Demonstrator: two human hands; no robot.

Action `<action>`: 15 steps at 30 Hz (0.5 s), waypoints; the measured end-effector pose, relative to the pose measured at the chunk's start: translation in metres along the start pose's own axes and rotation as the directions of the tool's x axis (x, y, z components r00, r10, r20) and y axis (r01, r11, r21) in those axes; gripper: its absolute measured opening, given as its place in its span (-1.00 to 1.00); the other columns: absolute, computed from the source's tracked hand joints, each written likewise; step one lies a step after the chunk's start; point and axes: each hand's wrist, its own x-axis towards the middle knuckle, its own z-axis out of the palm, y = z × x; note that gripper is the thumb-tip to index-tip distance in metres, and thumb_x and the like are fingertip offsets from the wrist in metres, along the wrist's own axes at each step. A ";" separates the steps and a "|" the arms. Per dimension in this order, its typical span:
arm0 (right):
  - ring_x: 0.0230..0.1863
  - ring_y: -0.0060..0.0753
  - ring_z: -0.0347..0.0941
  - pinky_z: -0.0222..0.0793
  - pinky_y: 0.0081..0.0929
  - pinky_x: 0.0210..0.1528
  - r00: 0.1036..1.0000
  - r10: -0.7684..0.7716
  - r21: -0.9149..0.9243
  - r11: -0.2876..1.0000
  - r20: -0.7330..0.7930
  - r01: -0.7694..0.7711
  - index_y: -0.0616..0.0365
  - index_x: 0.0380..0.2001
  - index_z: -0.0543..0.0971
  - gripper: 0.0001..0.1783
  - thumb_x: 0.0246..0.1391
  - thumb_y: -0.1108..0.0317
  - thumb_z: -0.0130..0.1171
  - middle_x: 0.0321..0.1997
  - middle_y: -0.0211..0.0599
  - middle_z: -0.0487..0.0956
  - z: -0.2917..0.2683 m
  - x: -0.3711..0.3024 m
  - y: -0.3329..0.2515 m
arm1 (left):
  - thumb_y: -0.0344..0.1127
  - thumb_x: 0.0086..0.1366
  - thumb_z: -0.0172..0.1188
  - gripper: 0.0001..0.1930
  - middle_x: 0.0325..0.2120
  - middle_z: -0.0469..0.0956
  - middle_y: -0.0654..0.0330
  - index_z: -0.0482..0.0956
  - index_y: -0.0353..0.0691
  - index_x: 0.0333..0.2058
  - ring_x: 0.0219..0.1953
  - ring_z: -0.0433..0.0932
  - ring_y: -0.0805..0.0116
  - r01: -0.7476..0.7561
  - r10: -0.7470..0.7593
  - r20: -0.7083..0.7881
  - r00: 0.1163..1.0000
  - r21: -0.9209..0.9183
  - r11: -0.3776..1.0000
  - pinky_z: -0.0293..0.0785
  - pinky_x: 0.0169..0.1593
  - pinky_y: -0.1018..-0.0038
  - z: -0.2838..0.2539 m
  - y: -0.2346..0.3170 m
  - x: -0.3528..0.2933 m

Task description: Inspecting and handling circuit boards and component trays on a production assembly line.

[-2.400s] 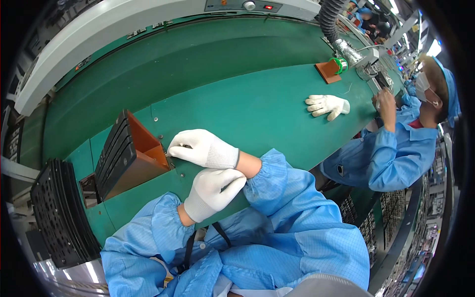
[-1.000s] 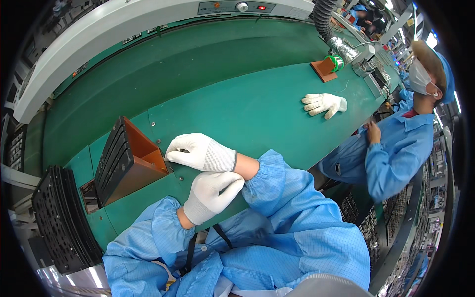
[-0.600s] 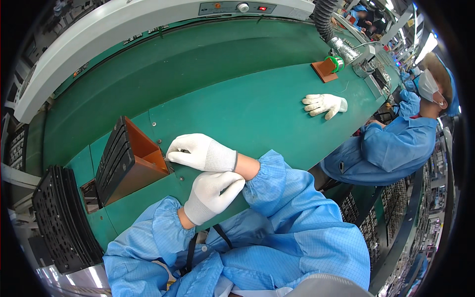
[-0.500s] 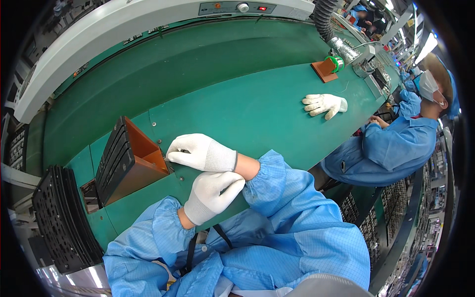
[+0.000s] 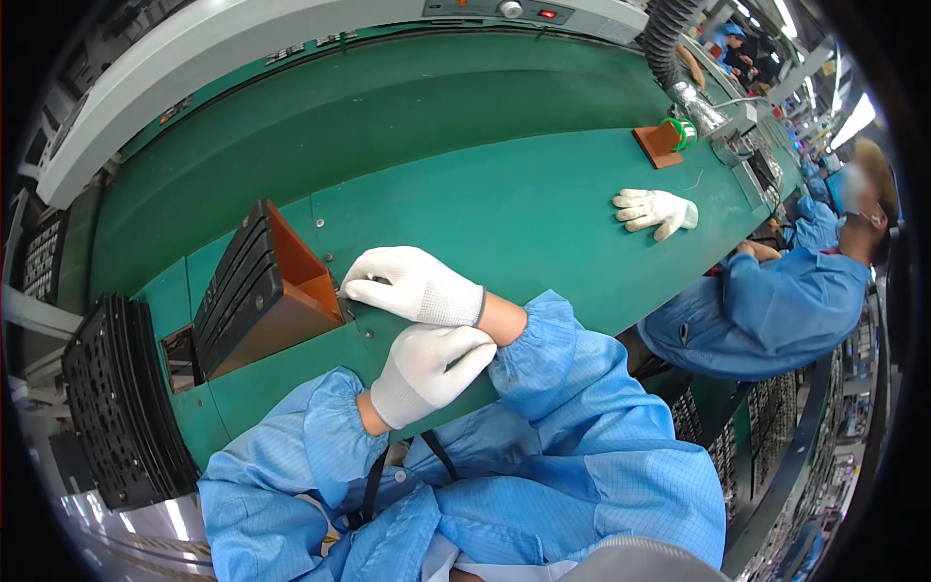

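Observation:
Both my hands wear white knit gloves. My right hand (image 5: 412,284) reaches left over the bench with its fingers curled and thumb closed toward them; its fingertips are beside the near right corner of an upright rack (image 5: 315,283). This rack has an orange-brown inside and dark slotted plates on its left side. Just below, my left hand (image 5: 429,376) lies against my right wrist, fingers bent and thumb drawn in, with a narrow gap between them. Whether anything small is pinched in either hand is hidden.
On the green bench (image 5: 485,194) lies a loose white glove (image 5: 657,211). Behind it stand a brown angled holder (image 5: 659,145) with a green-rimmed spool and a flexible duct (image 5: 669,44). Black trays (image 5: 126,398) stack at left. A masked co-worker (image 5: 766,291) sits at right.
My view has shifted slightly, so the bench things appear farther right. Both hands keep nearly the same pose, right hand by the rack's corner and left hand against the right wrist.

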 end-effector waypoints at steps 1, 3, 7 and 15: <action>-0.17 -0.05 0.60 0.54 -0.23 -0.03 1.000 -0.022 0.007 1.000 -0.009 0.022 0.14 -0.25 0.69 -0.70 0.26 0.15 0.11 -0.24 -0.15 0.67 0.000 0.000 0.000 | -0.43 0.28 0.31 -0.92 -0.43 0.68 0.01 0.69 -0.31 -0.29 -0.38 0.68 0.08 -0.014 0.014 -0.011 1.000 -0.002 1.000 0.57 -0.28 0.31 0.000 0.000 0.000; -0.17 -0.06 0.60 0.54 -0.23 -0.04 0.999 -0.040 0.022 0.999 -0.010 0.040 0.14 -0.27 0.69 -0.70 0.27 0.16 0.11 -0.25 -0.16 0.67 0.000 0.000 0.000 | -0.42 0.27 0.31 -0.91 -0.43 0.67 0.02 0.69 -0.31 -0.29 -0.38 0.67 0.07 -0.025 0.026 -0.026 0.999 0.023 0.999 0.56 -0.28 0.30 0.000 -0.001 -0.001; -0.20 -0.09 0.61 0.54 -0.27 -0.08 1.000 -0.013 0.047 0.999 0.007 0.013 0.16 -0.26 0.67 -0.71 0.28 0.16 0.14 -0.26 -0.16 0.66 -0.001 0.000 -0.004 | -0.38 0.28 0.31 -0.89 -0.43 0.67 0.03 0.70 -0.29 -0.29 -0.37 0.66 0.05 -0.037 0.040 -0.038 0.998 0.055 0.998 0.56 -0.26 0.29 -0.001 0.000 -0.002; -0.20 -0.13 0.62 0.54 -0.30 -0.07 0.992 0.112 0.101 0.988 0.065 -0.118 0.19 -0.19 0.68 -0.69 0.29 0.16 0.17 -0.24 -0.13 0.67 -0.005 0.000 -0.014 | -0.34 0.30 0.29 -0.87 -0.44 0.68 0.05 0.71 -0.28 -0.33 -0.37 0.68 0.08 -0.020 0.022 -0.036 0.999 0.048 0.999 0.56 -0.27 0.31 -0.002 0.004 -0.002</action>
